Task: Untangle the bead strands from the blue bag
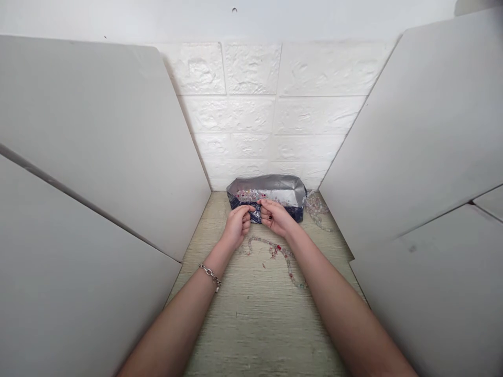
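**Both hands meet at the front edge of a foil bag of beads**

A silver foil bag [271, 189] lies open at the far end of a pale wood-grain tabletop [259, 324], its mouth facing the person and its dark blue printed front edge folded down. Small coloured beads show inside it. The left hand [238, 226] and the right hand [277, 217] come together at the middle of that front edge, fingers curled and pinched closed on the blue rim, thumbs close to each other. Whether a bead or thread is also held between the fingertips is too small to tell.

On the table just below the hands lies a beaded strand [281, 256], clear beads with a few red ones, curving toward the right forearm. More loose beads [316, 207] sit in a small heap just right of the bag. The left wrist wears a metal chain bracelet [210, 275].

The tabletop is narrow, flanked on both sides by tall grey panels [98, 173] that slant outward. Behind the bag rises a white wall of embossed brick-pattern tiles [251, 104].
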Tool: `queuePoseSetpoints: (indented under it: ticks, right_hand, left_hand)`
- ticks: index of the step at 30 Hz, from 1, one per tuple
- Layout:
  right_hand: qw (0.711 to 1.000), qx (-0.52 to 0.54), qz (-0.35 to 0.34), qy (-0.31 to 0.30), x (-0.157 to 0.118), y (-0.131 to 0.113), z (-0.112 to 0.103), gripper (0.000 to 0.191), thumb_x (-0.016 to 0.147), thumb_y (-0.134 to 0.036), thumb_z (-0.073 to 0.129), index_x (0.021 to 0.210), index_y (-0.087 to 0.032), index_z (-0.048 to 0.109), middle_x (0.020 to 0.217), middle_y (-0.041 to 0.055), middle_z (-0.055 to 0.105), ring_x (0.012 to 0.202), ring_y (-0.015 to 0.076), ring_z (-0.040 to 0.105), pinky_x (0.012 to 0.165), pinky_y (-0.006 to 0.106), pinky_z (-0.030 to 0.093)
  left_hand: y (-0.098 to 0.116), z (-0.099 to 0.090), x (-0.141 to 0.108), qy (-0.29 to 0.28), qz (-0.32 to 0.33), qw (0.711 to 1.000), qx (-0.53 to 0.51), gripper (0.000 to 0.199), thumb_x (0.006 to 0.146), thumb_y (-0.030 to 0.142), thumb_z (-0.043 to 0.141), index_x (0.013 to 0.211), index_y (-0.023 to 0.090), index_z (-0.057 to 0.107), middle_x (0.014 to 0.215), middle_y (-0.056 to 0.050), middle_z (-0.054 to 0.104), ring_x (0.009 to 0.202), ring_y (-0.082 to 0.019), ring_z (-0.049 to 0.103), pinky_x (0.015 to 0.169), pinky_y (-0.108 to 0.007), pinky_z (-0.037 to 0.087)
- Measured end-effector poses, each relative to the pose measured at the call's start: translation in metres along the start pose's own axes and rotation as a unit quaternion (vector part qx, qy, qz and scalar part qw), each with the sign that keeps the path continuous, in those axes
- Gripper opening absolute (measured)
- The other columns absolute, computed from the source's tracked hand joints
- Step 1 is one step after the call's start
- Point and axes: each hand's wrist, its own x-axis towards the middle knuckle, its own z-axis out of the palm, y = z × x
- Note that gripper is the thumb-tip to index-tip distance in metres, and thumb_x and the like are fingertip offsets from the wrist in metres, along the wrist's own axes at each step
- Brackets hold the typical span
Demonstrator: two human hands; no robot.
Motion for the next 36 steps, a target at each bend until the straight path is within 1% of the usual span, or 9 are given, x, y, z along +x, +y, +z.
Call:
queuePoseSetpoints:
  ticks: [2,5,11,15,18,24,36]
  right_hand:
    - [1.0,-0.012,-0.006,-0.001,0.0012,0.0032,-0.0033,0.025,0.065,-0.03,0.063,0.08,-0.014,0.05,0.044,-0.0094,0.019,0.037,0.0018,0.016,0.034,0.013,0.017]
    - [1.0,-0.014,-0.006,-0.004,0.0024,0.0035,-0.0066,0.027,0.063,-0.029,0.065,0.081,-0.014,0.053,0.045,-0.0092,0.019,0.038,0.0017,0.016,0.034,0.013,0.016]
    - [0.999,-0.018,0.019,-0.035,0.0028,0.0021,-0.0089,0.027,0.065,-0.03,0.063,0.085,-0.014,0.055,0.045,-0.0089,0.019,0.039,0.0018,0.015,0.034,0.014,0.015]
    - [0.998,-0.019,0.029,-0.044,0.0032,0.0029,-0.0101,0.025,0.068,-0.031,0.061,0.085,-0.014,0.055,0.046,-0.0084,0.02,0.039,0.0016,0.015,0.035,0.013,0.015]
    - [0.999,-0.021,0.032,-0.038,0.0035,0.0029,-0.0101,0.026,0.069,-0.032,0.06,0.086,-0.013,0.056,0.047,-0.0079,0.022,0.039,0.0013,0.017,0.035,0.013,0.015]
    - [0.998,-0.028,0.035,-0.033,0.0018,0.0008,-0.0063,0.026,0.068,-0.031,0.061,0.087,-0.014,0.057,0.051,-0.0058,0.035,0.038,0.0002,0.02,0.034,0.014,0.016]
    - [0.998,-0.032,0.03,-0.043,0.0033,0.002,-0.0089,0.026,0.066,-0.027,0.063,0.088,-0.015,0.056,0.056,-0.0044,0.042,0.039,-0.0002,0.023,0.035,0.014,0.017]
  left_hand:
    - [-0.0011,0.0011,-0.0006,0.004,0.013,1.0,0.021,0.023,0.064,0.034,0.055,0.077,0.014,0.053,0.043,0.01,0.021,0.031,-0.001,0.013,0.031,-0.014,0.005]
    - [-0.0015,0.003,-0.0015,0.008,0.023,0.999,0.044,0.024,0.066,0.035,0.054,0.079,0.014,0.054,0.042,0.01,0.02,0.031,-0.002,0.013,0.03,-0.015,0.006]
    - [-0.0017,0.0058,-0.002,-0.004,0.024,0.997,0.075,0.02,0.068,0.032,0.051,0.075,0.014,0.054,0.039,0.01,0.021,0.031,-0.002,0.011,0.031,-0.016,0.006]
    - [-0.002,0.0074,-0.0027,-0.004,0.021,0.996,0.085,0.017,0.068,0.03,0.049,0.072,0.014,0.053,0.039,0.01,0.021,0.03,-0.002,0.012,0.031,-0.016,0.007]
    - [-0.0022,0.0082,-0.0034,-0.006,0.022,0.995,0.097,0.016,0.068,0.029,0.049,0.072,0.014,0.053,0.039,0.01,0.022,0.03,-0.002,0.013,0.031,-0.017,0.008]
    - [-0.0029,0.0082,-0.0029,-0.008,0.021,0.994,0.104,0.016,0.069,0.029,0.048,0.072,0.014,0.053,0.039,0.01,0.022,0.031,-0.002,0.013,0.032,-0.017,0.008]
    - [-0.0039,0.007,-0.0023,-0.006,0.017,0.995,0.1,0.015,0.069,0.028,0.048,0.073,0.015,0.053,0.04,0.009,0.023,0.031,-0.002,0.014,0.031,-0.016,0.009]
